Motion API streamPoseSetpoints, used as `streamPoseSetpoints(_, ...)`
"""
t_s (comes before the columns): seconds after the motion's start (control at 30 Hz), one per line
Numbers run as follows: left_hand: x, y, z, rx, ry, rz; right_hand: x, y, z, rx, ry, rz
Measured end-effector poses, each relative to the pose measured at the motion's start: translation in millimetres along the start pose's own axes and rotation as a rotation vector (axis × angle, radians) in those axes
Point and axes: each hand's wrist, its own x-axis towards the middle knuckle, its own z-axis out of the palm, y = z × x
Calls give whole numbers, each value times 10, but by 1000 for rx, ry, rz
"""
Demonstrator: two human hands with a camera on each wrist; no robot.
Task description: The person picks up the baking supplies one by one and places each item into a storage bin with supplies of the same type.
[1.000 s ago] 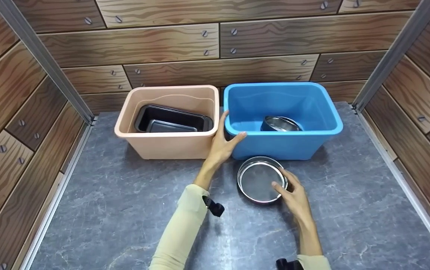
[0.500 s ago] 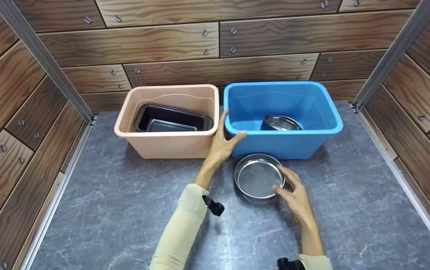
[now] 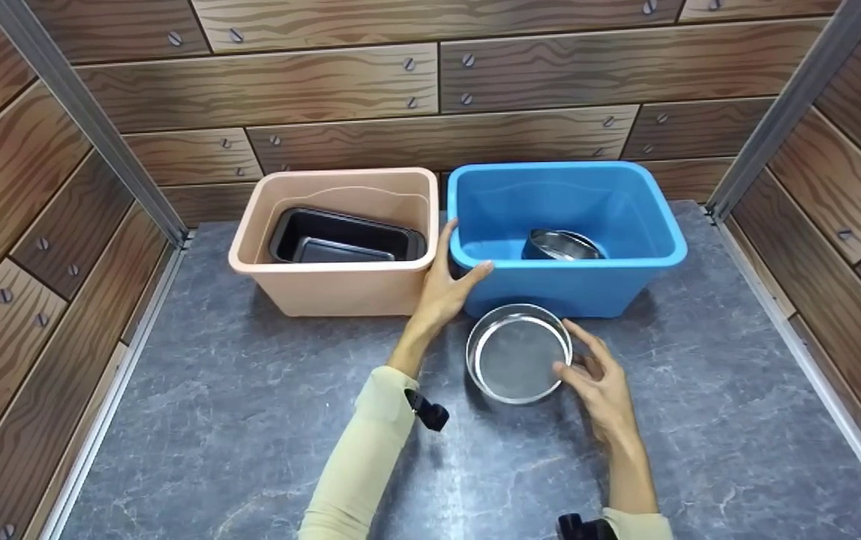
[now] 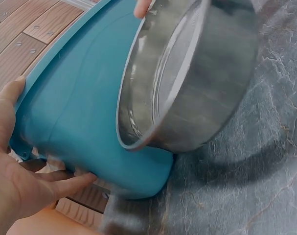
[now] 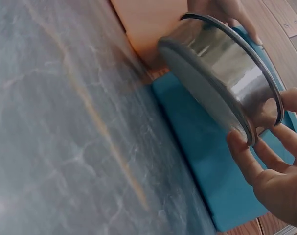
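A round metal sieve [image 3: 520, 360] with shiny walls and a grey mesh bottom is held up in front of the blue bin [image 3: 550, 289]. My right hand [image 3: 604, 390] pinches its right edge, thumb on the near side and fingers behind. In the right wrist view the sieve [image 5: 226, 63] is tilted, with the fingertips at both of its rims. My left hand [image 3: 445, 292] grips the blue bin's front left corner, thumb over the front rim and fingers along the side. In the left wrist view the sieve's shadow falls on the tabletop below it.
A peach bin [image 3: 340, 292] stands just left of the blue one and holds dark loaf pans [image 3: 348, 236]. Inside the blue bin lies a round metal tin [image 3: 562, 245]. Wood-patterned walls [image 3: 535, 71] surround the grey marbled tabletop [image 3: 250, 420] on three sides.
The sieve has shifted slightly to the left and toward the blue bin, its tilt changing. My right hand's fingers have moved outward along its right edge. My left hand stays where it was.
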Motion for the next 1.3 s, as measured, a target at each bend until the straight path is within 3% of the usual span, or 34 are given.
streamPoseSetpoints(0.33,3,-4,-1,0,-8,-21,-16,-46,25,-22,86,60)
streamPoseSetpoints(0.63,-7,-14,2,13,-9,-18,-6,-84,30,4,140,24)
streamPoseSetpoints(0.9,-3,-4,-5,6,-9,-8,-6,-113,29,-27,137,20)
streamPoseSetpoints(1.3,-5,-22,-7,16,-9,-11,-2,-156,47,93,134,55)
